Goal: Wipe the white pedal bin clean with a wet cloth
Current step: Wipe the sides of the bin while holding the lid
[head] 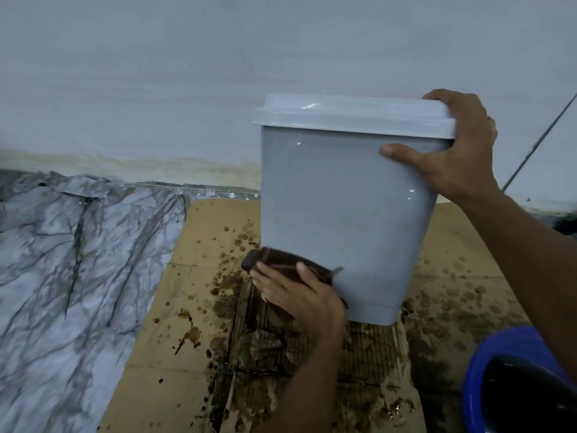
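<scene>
The white pedal bin (340,207) stands tilted on wet cardboard (193,307), lid closed. My right hand (459,151) grips its top right corner, fingers over the lid edge and thumb across the front wall. My left hand (299,292) presses a dark brown cloth (281,264) against the bin's lower left corner. The black pedal (249,261) sticks out just left of the cloth.
A blue basin (512,382) with dark water sits at the bottom right. Marble-patterned sheeting (62,260) covers the floor to the left. A white wall (156,89) with a stained base rises right behind the bin. A thin dark cable (540,139) slants down at the far right.
</scene>
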A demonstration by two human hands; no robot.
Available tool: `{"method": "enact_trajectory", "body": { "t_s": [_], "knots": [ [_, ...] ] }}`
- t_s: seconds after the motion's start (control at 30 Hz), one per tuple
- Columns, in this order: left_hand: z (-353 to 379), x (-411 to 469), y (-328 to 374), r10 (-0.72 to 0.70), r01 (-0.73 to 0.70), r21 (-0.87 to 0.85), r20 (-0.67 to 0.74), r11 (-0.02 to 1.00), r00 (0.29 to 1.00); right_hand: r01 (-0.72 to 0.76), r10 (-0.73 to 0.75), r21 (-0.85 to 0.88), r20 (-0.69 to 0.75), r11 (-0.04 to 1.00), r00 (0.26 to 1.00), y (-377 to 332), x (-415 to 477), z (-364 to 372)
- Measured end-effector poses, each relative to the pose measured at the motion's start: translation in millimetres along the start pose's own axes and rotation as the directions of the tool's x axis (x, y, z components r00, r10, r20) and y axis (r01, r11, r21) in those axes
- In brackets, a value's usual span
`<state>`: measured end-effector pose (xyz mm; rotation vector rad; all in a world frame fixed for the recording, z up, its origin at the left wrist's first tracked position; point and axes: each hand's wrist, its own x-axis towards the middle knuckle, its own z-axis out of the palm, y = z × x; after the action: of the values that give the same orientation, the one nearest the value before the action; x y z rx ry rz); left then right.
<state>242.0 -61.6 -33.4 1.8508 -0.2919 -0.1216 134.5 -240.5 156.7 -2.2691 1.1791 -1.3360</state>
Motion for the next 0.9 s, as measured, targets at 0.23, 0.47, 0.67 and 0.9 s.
{"method": "enact_trajectory", "body": {
  "t_s": [0.23, 0.47, 0.67, 0.9],
  "knots": [
    [14, -19, 14, 0.627, -0.703, 0.143, 0.354, 0.697, 0.694, 0.003, -0.003, 0.003, 0.012, 1.000, 1.000, 0, 0, 0],
    [5, 34, 19, 0.157, -0.156, 0.036, -0.037, 0.987, 0.987, -0.001, 0.001, 0.001, -0.013, 1.000, 1.000, 2, 0, 3],
    [15, -39, 15, -0.192, 0.189, -0.100, -0.021, 0.977, 0.981, 0.013, -0.013, 0.006, -0.045, 1.000, 0.999, 6, -1, 4],
    [12, -30, 14, 0.492, -0.536, 0.115, 0.275, 0.836, 0.826, 0.025, -0.025, 0.005, -0.045, 1.000, 0.999, 4, -1, 3]
  ]
}}
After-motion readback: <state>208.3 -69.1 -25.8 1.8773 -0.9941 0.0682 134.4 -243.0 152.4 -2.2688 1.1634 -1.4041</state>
